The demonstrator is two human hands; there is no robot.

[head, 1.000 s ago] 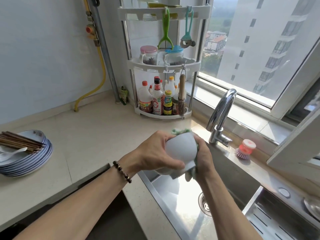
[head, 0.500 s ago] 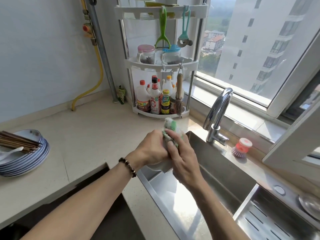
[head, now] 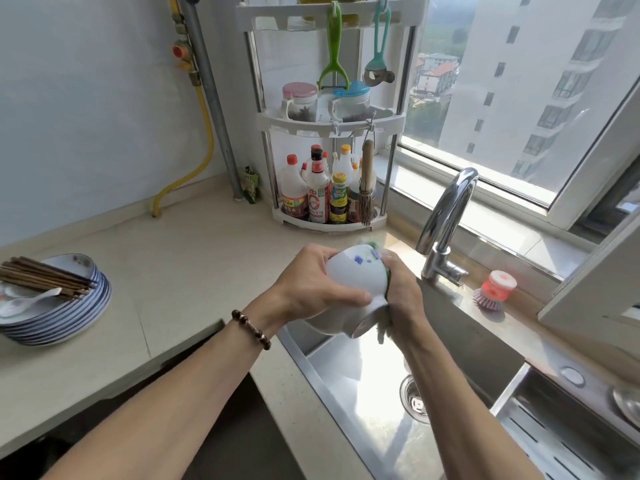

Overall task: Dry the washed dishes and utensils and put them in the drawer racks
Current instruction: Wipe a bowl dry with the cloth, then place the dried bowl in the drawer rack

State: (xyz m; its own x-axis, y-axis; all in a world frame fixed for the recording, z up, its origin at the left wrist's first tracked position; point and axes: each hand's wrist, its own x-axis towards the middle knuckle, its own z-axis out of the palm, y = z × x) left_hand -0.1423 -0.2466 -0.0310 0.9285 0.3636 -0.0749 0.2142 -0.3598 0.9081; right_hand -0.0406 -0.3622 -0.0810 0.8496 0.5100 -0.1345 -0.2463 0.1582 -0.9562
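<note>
Your left hand grips a white bowl over the sink, its foot tipped toward you. Your right hand holds a green cloth against the bowl. Plates with chopsticks and a spoon sit on the counter to your left.

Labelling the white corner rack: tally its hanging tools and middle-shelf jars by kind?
Green plastic peeler: 1
Teal plastic-handled tool: 1
Wooden-handled bristle brush: 1
Clear lidded jars, pink-lidded and blue-lidded: 2
Total: 5
</note>
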